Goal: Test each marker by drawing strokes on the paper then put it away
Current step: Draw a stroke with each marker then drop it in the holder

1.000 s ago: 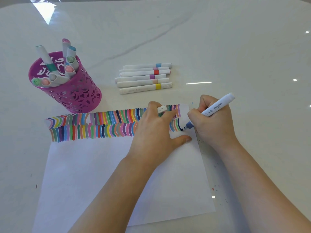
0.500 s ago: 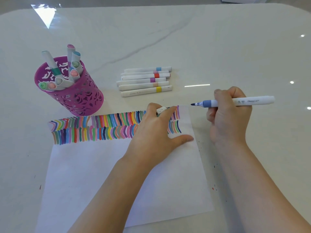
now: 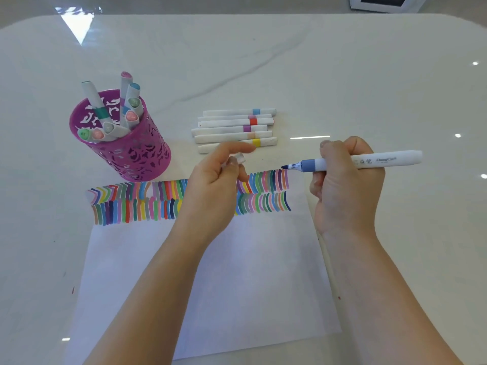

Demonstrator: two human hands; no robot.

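My right hand [image 3: 345, 185] grips an uncapped blue marker [image 3: 363, 161], held level above the table with its tip pointing left near the paper's top right corner. My left hand [image 3: 213, 185] is raised above the coloured strokes and pinches the marker's white cap [image 3: 238, 158] between thumb and fingers. The white paper [image 3: 210, 272] lies in front of me with two rows of coloured strokes [image 3: 137, 201] along its top edge. A purple cut-out pen cup [image 3: 131, 151] at the left holds several capped markers. Several more capped markers [image 3: 234, 129] lie side by side behind my hands.
The white marble table [image 3: 342, 75] stretches wide behind and to the right. Small ink specks dot it near the paper's right edge. A dark-screened white object [image 3: 382, 2] sits past the far right edge.
My right hand lifted the blue marker off the paper and turned it level, tip left. My left hand rose from the paper with the cap pinched in its fingers.
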